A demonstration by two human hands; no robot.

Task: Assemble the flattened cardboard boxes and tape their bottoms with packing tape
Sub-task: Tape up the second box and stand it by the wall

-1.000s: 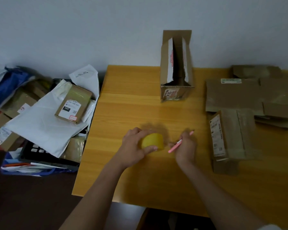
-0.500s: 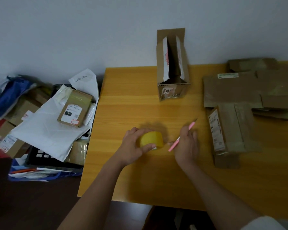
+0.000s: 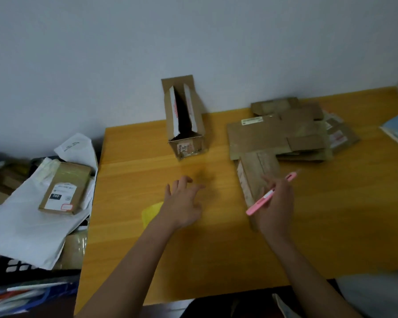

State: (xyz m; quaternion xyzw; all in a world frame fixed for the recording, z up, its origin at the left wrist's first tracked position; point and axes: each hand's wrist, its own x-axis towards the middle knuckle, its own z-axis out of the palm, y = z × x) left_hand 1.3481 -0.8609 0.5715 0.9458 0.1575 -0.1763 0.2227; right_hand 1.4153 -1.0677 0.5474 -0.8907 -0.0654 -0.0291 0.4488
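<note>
Left hand (image 3: pixel 182 203): fingers spread, empty, above yellow tape roll (image 3: pixel 151 213). Right hand (image 3: pixel 274 203): gripped pink cutter (image 3: pixel 270 193) over flattened box (image 3: pixel 257 171). Risk: blade scoring cardboard during reach.

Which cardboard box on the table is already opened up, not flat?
The tall box by the wall, near the table's far left edge. It stands with its flaps open, while the boxes on its right lie flat in a pile.
</note>
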